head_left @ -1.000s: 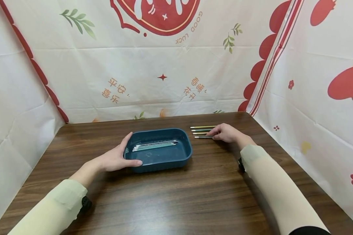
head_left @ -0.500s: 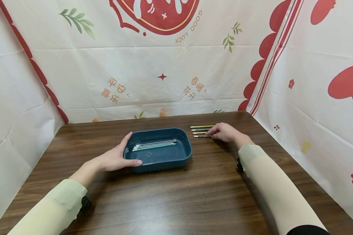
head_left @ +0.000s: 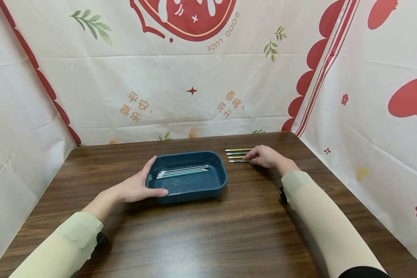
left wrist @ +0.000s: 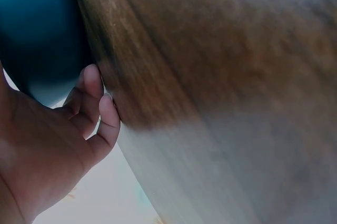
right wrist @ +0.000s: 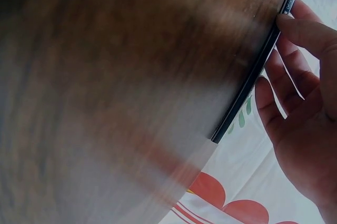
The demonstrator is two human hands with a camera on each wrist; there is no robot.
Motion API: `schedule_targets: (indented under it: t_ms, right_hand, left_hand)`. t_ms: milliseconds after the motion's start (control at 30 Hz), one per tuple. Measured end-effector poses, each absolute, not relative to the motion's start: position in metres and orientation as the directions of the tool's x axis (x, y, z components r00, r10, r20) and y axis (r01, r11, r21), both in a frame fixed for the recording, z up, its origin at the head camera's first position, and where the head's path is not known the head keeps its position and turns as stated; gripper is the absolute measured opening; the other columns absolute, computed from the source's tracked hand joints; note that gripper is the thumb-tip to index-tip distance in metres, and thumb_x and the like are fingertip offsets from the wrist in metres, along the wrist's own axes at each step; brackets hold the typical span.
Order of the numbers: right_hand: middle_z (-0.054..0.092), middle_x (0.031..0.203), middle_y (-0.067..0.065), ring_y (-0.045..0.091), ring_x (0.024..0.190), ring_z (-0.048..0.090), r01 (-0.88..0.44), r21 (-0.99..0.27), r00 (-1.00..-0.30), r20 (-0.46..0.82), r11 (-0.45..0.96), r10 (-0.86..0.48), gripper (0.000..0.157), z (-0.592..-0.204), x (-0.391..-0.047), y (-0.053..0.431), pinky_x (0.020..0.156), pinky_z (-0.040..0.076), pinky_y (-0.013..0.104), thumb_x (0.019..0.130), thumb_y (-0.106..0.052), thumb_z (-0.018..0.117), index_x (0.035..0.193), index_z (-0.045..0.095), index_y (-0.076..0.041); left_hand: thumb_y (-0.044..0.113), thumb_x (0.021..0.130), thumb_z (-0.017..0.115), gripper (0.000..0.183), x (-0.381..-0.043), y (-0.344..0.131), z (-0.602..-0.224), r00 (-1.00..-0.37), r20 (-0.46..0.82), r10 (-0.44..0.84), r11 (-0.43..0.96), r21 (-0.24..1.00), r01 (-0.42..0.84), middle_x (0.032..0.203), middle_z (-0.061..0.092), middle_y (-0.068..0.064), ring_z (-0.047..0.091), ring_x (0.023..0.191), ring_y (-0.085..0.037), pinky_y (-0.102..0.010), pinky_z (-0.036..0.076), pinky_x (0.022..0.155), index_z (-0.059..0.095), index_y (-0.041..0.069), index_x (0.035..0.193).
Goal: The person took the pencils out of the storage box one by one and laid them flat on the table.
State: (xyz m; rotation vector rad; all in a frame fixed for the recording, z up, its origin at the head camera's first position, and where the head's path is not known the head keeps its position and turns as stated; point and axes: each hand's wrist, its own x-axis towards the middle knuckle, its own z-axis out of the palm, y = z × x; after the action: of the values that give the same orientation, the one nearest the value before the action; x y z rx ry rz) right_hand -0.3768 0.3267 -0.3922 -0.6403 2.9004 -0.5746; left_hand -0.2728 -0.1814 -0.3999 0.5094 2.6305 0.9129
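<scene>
Head view, cloth: white hangings on three sides, printed with red scallops, leaves and lettering; the big red emblem is cut off by the top edge.
Table: dark brown wood grain with a pale glare towards the front; its near edge is out of frame, and both wrist views blur it.
Sleeves: pale, both running out at the bottom.
Blue tray: on the table, left of centre; its left end is partly covered, and the left wrist view catches only a part.
Left hand: thumb and index finger wide apart, gripping round the tray's left end; the other fingers are hidden from above.
Right hand: thumb and fingertips pinch the dark pencil, whose top leaves the right wrist view; it perhaps still touches the table.
Table pencils: three, yellowish and green, side by side just beyond the dark one, right of the tray; their right ends are hidden behind the hand.
Tray pencils: lying together inside, too close to count.
</scene>
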Motion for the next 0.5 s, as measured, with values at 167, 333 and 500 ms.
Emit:
schedule_targets:
  t_ms: [167,333,500]
  right_hand:
    - [0.074,0.123,0.018,0.029,0.108,0.062,-0.387,-0.385,-0.902,-0.030,0.838,-0.431,0.023,-0.3920,-0.3762,0.3272,0.098,0.052,0.049,0.103,-0.004,0.071,0.120,0.086,-0.012]
    - [0.075,0.124,0.018,0.029,0.109,0.063,-0.390,-0.390,-0.901,-0.023,0.834,-0.432,0.024,-0.3931,-0.3778,0.3266,0.100,0.052,0.051,0.103,-0.003,0.071,0.119,0.086,-0.012]
    - [0.075,0.123,0.017,0.028,0.107,0.062,-0.394,-0.392,-0.901,-0.017,0.831,-0.434,0.024,-0.3931,-0.3780,0.3266,0.100,0.052,0.050,0.102,-0.002,0.071,0.118,0.086,-0.012]
  left_hand:
    - [0.073,0.090,0.077,0.133,-0.2732,-0.1818,-0.4003,-0.888,-0.169,0.428,0.730,0.643,0.230,0.181,0.014,-0.028,0.031,0.162,-0.052,-0.073,0.031,0.127,-0.011,0.024,0.176]
    - [0.073,0.090,0.077,0.133,-0.2732,-0.1822,-0.4006,-0.887,-0.169,0.429,0.730,0.643,0.230,0.181,0.013,-0.029,0.030,0.163,-0.052,-0.072,0.030,0.128,-0.012,0.025,0.176]
    - [0.073,0.090,0.078,0.133,-0.2728,-0.1821,-0.4008,-0.888,-0.167,0.429,0.728,0.645,0.230,0.181,0.014,-0.029,0.030,0.163,-0.053,-0.072,0.030,0.128,-0.011,0.023,0.177]
